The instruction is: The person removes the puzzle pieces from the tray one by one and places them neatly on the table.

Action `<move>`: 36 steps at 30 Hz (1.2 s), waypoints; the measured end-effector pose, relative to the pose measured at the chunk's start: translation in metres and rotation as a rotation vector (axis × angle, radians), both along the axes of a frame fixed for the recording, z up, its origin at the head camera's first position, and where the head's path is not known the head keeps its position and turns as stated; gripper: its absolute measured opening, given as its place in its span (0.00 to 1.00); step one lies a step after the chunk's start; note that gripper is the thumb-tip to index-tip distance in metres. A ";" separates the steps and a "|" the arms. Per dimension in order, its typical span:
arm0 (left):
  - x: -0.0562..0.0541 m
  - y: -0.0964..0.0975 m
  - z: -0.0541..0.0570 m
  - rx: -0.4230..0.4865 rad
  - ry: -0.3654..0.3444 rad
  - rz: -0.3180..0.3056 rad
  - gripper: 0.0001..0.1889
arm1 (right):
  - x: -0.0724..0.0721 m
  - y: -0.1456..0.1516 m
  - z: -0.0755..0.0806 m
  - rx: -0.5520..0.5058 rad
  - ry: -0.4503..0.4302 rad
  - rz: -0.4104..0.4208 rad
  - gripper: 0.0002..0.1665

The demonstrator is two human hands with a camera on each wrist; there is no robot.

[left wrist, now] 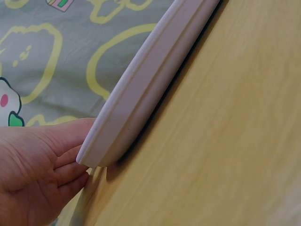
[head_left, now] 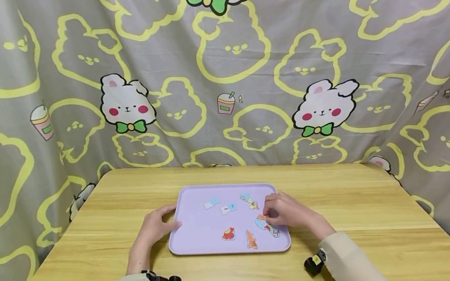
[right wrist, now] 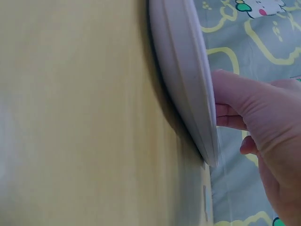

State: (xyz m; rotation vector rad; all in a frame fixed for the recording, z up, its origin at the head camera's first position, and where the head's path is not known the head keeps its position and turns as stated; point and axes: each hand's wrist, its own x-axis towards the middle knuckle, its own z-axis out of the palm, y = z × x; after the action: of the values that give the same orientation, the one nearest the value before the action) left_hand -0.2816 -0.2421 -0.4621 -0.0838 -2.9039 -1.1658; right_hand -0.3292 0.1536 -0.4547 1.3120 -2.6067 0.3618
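A lilac tray (head_left: 198, 235) lies on the wooden table with several small printed cutout pieces on it. My left hand (head_left: 156, 227) holds the tray's left rim, thumb on the edge; in the left wrist view the other fingers of that hand (left wrist: 42, 169) are low by the rim's corner. Over the tray's right side, my right hand (head_left: 286, 209) has its fingertips together at a blue and orange cutout piece (head_left: 261, 223), pinching its upper end. The tray's wall (right wrist: 186, 70) hides those fingertips in the right wrist view. Just below is another colourful piece (head_left: 275, 233).
Also on the tray are a red piece (head_left: 228, 234), an orange piece (head_left: 251, 240), a blue and yellow piece (head_left: 249, 200) and two white and blue pieces (head_left: 229, 208). Wooden tabletop (head_left: 355, 237) surrounds the tray. A patterned curtain (head_left: 177, 59) hangs behind the table and at both sides.
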 end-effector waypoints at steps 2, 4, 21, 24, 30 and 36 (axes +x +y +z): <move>0.000 0.000 0.000 0.007 -0.005 0.003 0.29 | -0.001 0.001 -0.002 -0.033 -0.019 0.007 0.03; 0.000 0.000 0.000 0.006 -0.004 0.002 0.29 | -0.001 0.002 -0.004 -0.070 -0.046 0.008 0.03; 0.001 0.000 0.000 0.010 -0.007 0.002 0.29 | 0.002 -0.003 -0.016 -0.515 -0.383 -0.155 0.06; 0.001 0.000 0.000 0.012 -0.009 0.003 0.29 | 0.002 -0.003 -0.017 -0.552 -0.399 -0.183 0.06; 0.001 0.001 0.000 0.014 -0.010 0.001 0.29 | 0.003 -0.003 -0.013 -0.558 -0.405 -0.209 0.06; 0.001 0.001 0.001 0.005 -0.002 0.000 0.29 | 0.003 0.002 -0.011 -0.561 -0.378 -0.228 0.08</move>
State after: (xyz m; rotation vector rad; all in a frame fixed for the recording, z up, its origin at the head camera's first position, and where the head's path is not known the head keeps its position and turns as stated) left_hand -0.2804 -0.2413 -0.4615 -0.0835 -2.9024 -1.1738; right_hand -0.3261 0.1557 -0.4655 0.8064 -2.5962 1.2903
